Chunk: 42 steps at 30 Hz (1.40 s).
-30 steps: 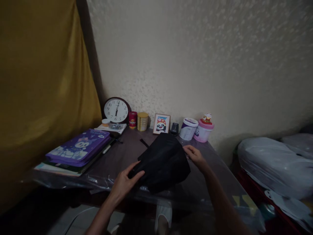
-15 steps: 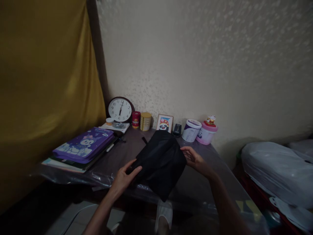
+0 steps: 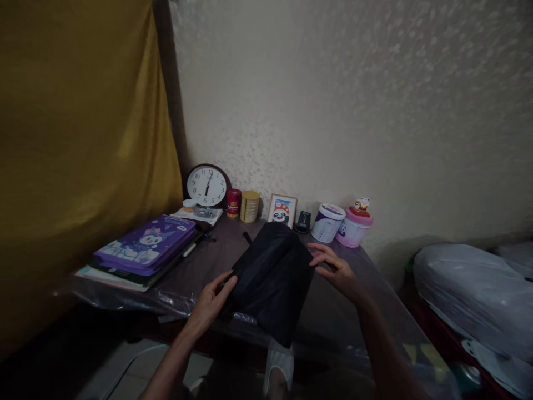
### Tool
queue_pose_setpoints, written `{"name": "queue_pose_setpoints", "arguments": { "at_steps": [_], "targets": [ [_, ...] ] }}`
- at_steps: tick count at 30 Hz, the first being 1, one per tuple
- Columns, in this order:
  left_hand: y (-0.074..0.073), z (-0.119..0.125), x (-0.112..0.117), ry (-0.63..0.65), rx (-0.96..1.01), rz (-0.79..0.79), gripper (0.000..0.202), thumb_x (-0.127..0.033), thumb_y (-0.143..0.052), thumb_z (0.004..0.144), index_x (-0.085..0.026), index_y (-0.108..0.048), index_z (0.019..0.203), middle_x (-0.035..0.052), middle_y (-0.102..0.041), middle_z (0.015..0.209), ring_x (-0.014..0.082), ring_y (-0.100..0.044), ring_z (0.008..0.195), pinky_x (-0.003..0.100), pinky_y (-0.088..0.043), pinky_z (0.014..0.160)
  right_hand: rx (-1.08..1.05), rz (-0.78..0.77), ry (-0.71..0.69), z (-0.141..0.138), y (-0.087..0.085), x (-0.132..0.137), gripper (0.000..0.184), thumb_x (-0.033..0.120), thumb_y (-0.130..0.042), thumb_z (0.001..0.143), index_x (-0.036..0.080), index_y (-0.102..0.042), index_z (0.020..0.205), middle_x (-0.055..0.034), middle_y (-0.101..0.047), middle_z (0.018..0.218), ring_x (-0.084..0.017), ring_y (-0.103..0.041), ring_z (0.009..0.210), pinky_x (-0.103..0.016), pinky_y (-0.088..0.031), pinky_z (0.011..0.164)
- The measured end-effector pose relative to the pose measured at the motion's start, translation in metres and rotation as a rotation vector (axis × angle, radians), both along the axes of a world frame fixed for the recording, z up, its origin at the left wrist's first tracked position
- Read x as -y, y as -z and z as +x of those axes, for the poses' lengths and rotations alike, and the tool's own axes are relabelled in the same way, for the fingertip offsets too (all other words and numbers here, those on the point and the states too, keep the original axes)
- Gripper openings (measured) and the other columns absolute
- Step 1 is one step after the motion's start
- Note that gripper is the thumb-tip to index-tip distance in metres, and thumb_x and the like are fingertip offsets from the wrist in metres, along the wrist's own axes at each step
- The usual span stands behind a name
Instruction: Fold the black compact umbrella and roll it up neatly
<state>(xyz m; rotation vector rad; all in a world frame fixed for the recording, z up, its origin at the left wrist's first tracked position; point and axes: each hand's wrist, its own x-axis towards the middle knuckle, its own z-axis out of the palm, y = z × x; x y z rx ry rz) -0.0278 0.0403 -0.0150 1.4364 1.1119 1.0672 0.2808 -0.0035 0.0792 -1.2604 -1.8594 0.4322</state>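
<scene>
A black fabric bag (image 3: 270,280) lies on the dark desk (image 3: 216,261), its near end hanging over the front edge. My left hand (image 3: 210,305) rests against the bag's left edge, fingers curled on the cloth. My right hand (image 3: 335,266) hovers at the bag's right edge with its fingers spread apart, holding nothing. The desk is covered by a clear plastic sheet (image 3: 133,297).
A purple cartoon case (image 3: 145,244) tops a book stack at the left. Along the wall stand a clock (image 3: 207,186), red tin (image 3: 234,202), gold tin (image 3: 250,206), panda picture frame (image 3: 282,211), white tub (image 3: 327,222) and pink jar (image 3: 353,226). A yellow curtain (image 3: 79,139) hangs left; plastic-wrapped bundles (image 3: 470,294) lie right.
The bag has swung so it lies more lengthwise toward me. My right hand has let go of its right edge and opened its fingers. My left hand stays on the left edge.
</scene>
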Motion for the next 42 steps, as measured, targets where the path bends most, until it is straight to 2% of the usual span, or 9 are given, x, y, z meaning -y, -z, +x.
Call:
{"name": "queue_pose_setpoints", "arguments": {
  "at_steps": [4, 8, 15, 20, 25, 28, 33, 38, 42],
  "targets": [
    [0.002, 0.0, 0.0, -0.021, 0.023, -0.012, 0.054, -0.053, -0.052, 0.073, -0.017, -0.055, 0.113, 0.0058, -0.062, 0.11, 0.0216, -0.056, 0.103, 0.032, -0.043, 0.089, 0.0, 0.008, 0.079, -0.001, 0.005, -0.003, 0.013, 0.022, -0.057, 0.071, 0.023, -0.059, 0.084, -0.0052, -0.053, 0.106, -0.019, -0.05, 0.102, -0.034, -0.04, 0.088],
    [0.0, 0.001, 0.001, 0.006, 0.082, -0.042, 0.055, -0.054, -0.052, 0.073, -0.015, -0.055, 0.113, 0.0061, -0.064, 0.107, 0.0212, -0.059, 0.098, 0.029, -0.048, 0.082, -0.089, -0.128, 0.162, -0.002, 0.01, -0.006, 0.031, 0.02, -0.06, 0.065, 0.021, -0.054, 0.096, -0.002, -0.056, 0.09, -0.014, -0.054, 0.081, -0.029, -0.044, 0.077],
    [-0.009, -0.002, 0.005, -0.015, 0.065, -0.092, 0.054, -0.052, -0.052, 0.074, -0.016, -0.054, 0.114, 0.0053, -0.066, 0.101, 0.0198, -0.06, 0.094, 0.024, -0.05, 0.071, -0.251, -0.259, 0.084, -0.002, 0.011, -0.003, 0.033, 0.02, -0.058, 0.066, 0.021, -0.05, 0.098, 0.0028, -0.054, 0.071, -0.009, -0.051, 0.056, -0.022, -0.043, 0.055],
    [-0.013, -0.003, 0.007, -0.007, 0.074, -0.113, 0.055, -0.053, -0.052, 0.074, -0.017, -0.053, 0.116, 0.0034, -0.068, 0.087, 0.018, -0.063, 0.081, 0.022, -0.05, 0.061, -0.091, -0.102, 0.053, 0.003, 0.007, 0.001, 0.012, 0.026, -0.056, 0.072, 0.02, -0.061, 0.081, -0.0037, -0.057, 0.086, -0.016, -0.055, 0.084, -0.026, -0.045, 0.073],
    [-0.017, -0.002, 0.008, -0.031, 0.046, -0.142, 0.058, -0.053, -0.054, 0.072, -0.016, -0.053, 0.117, 0.0026, -0.068, 0.077, 0.0172, -0.064, 0.071, 0.022, -0.049, 0.056, 0.141, 0.026, -0.034, 0.004, 0.005, 0.0, 0.018, 0.02, -0.053, 0.076, 0.025, -0.065, 0.088, -0.0033, -0.053, 0.092, -0.015, -0.053, 0.089, -0.027, -0.043, 0.079],
    [-0.014, -0.001, 0.006, -0.024, 0.047, -0.115, 0.058, -0.054, -0.054, 0.071, -0.015, -0.055, 0.115, 0.0039, -0.069, 0.084, 0.0189, -0.064, 0.078, 0.024, -0.051, 0.062, 0.16, 0.077, -0.005, 0.003, 0.004, 0.0, 0.013, 0.019, -0.054, 0.075, 0.024, -0.066, 0.08, -0.0034, -0.052, 0.095, -0.016, -0.052, 0.093, -0.028, -0.041, 0.083],
    [-0.002, 0.0, 0.001, 0.004, 0.03, -0.015, 0.055, -0.053, -0.053, 0.072, -0.016, -0.057, 0.111, 0.006, -0.064, 0.106, 0.0222, -0.058, 0.099, 0.03, -0.046, 0.085, 0.104, 0.09, -0.042, -0.002, -0.007, 0.004, 0.007, 0.022, -0.056, 0.076, 0.023, -0.062, 0.078, -0.0041, -0.045, 0.124, -0.02, -0.041, 0.117, -0.036, -0.032, 0.099],
    [0.007, 0.003, -0.002, 0.036, -0.107, 0.03, 0.054, -0.054, -0.048, 0.076, -0.017, -0.054, 0.116, 0.0056, -0.061, 0.112, 0.0213, -0.055, 0.105, 0.032, -0.041, 0.09, 0.003, 0.068, -0.079, -0.011, -0.008, 0.002, 0.005, 0.021, -0.052, 0.078, 0.022, -0.057, 0.079, -0.0045, -0.058, 0.112, -0.019, -0.044, 0.117, -0.04, -0.03, 0.101],
    [0.006, 0.008, 0.002, 0.06, -0.252, 0.105, 0.051, -0.054, -0.043, 0.078, -0.022, -0.053, 0.116, 0.004, -0.062, 0.111, 0.0207, -0.055, 0.103, 0.032, -0.04, 0.09, -0.042, 0.072, -0.009, -0.018, -0.004, -0.002, 0.007, 0.021, -0.05, 0.079, 0.022, -0.057, 0.082, -0.0039, -0.063, 0.098, -0.019, -0.053, 0.105, -0.038, -0.037, 0.094]
  ]
}}
